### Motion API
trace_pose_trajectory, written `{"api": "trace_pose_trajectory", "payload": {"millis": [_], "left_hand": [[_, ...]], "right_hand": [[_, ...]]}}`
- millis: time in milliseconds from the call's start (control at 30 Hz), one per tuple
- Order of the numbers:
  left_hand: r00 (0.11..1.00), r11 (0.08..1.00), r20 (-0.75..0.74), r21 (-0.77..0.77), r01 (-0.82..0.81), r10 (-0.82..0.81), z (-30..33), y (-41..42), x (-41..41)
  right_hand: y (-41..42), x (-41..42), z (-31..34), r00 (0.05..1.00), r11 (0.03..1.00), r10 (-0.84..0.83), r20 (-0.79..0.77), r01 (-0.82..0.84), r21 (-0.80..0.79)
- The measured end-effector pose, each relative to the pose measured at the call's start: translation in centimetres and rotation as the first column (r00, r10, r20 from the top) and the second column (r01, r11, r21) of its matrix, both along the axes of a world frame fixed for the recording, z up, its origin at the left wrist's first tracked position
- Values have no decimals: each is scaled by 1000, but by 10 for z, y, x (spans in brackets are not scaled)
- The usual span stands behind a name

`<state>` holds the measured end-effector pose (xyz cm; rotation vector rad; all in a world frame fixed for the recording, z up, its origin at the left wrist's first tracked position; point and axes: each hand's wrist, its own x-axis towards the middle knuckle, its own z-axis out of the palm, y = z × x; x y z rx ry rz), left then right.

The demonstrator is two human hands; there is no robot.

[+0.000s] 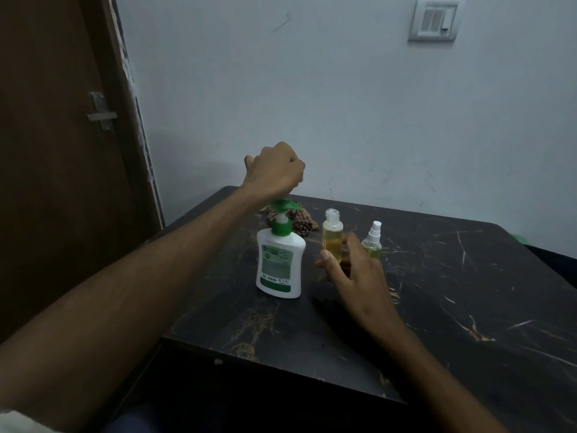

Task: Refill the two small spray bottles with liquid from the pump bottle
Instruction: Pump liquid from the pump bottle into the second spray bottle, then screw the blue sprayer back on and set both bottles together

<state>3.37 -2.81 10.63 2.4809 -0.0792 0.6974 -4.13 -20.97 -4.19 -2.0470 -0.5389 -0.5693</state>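
A white pump bottle (279, 264) with a green pump head stands upright on the dark marble table (437, 292). My left hand (274, 171) hovers just above the pump head with its fingers curled into a fist; anything inside it is hidden. Right of the pump bottle stands a small spray bottle without its cap (332, 234), holding yellowish liquid. My right hand (352, 276) has thumb and fingers around its lower part. A second small spray bottle (372, 243), with its white sprayer on, stands just to the right, behind my fingers.
A patterned brown cloth (301, 221) lies behind the pump bottle. A brown door (62, 135) is at the left and a wall with a switch plate (434, 20) is behind. The table's near edge (281, 367) runs in front of me.
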Motion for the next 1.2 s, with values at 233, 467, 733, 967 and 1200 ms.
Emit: {"api": "trace_pose_trajectory", "payload": {"millis": [233, 467, 733, 967, 1200], "left_hand": [[999, 988, 15, -152, 36, -34, 6, 20, -18], [871, 987, 491, -154, 56, 27, -19, 19, -85], [840, 980, 529, -72, 187, -121, -113, -28, -174], [955, 945, 229, -224, 238, -186, -155, -50, -164], [967, 923, 110, -291, 253, -231, -162, -57, -157]], "right_hand": [[-2, -4, 3, 999, 1000, 12, -32, -12, -2], [-7, -13, 5, 996, 999, 39, -77, -38, 15], [-22, -44, 4, 977, 992, 114, -179, -101, 82], [-31, -60, -6, 971, 996, 81, -224, -74, 41], [-43, -65, -18, 978, 991, -43, -206, 16, -132]]}}
